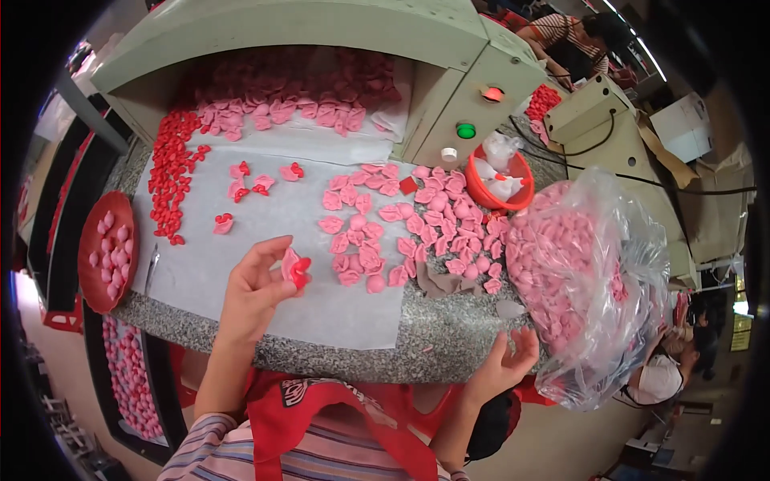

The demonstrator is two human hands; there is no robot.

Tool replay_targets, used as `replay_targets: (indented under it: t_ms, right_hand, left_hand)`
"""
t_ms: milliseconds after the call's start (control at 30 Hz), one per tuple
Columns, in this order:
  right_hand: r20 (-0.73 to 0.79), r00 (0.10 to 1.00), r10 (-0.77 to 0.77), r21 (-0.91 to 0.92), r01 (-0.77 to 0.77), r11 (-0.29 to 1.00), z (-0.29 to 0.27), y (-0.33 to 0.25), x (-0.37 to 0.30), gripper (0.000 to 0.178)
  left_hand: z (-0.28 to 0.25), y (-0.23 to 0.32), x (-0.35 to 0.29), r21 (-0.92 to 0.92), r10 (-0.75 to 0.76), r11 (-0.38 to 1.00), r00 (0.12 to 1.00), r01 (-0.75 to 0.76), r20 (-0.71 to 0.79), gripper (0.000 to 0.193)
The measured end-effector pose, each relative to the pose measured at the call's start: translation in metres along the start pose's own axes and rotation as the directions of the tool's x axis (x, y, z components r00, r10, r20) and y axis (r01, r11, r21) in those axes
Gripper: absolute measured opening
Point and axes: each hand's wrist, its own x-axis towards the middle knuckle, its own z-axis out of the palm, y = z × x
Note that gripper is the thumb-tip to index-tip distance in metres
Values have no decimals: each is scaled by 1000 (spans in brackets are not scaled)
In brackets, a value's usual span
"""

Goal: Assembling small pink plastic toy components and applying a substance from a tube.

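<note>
- Pink-and-red piece [298,271], pinched between thumb and fingers of the left hand [255,282], above the white sheet [337,321].
- Its long axis runs roughly away from the body, red part rightward.
- Right hand [507,362]: half-curled, seemingly empty, well apart to the right.

No text reads clearly; white print [294,392] marks the red apron [269,417].

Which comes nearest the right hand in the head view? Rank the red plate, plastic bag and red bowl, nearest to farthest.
1. Plastic bag: just right of the right hand.
2. Red bowl: straight ahead, farther back.
3. Red plate: far left.
</note>
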Motion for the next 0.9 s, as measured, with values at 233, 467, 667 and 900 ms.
replay_targets:
  t_ms: [233,467,667,900]
  right_hand:
    - [6,995,100,-231,-96,968,-4,53,42,45]
    - [15,997,73,-151,-70,986,-2,46,22,18]
    - [228,971,71,277,-134,952,25,-17,-23,23]
    - [565,821,76,299,-290,909,41,-85,-72,30]
  left_hand:
    - [52,-11,-13,-622,-339,424,753,658,564,49]
    - [54,6,-23,-370,-565,624,725,688,394,41]
    - [22,18,-20,-309,-457,768,818,561,351,43]
    - [3,33,-21,-374,-429,706,784,601,450,44]
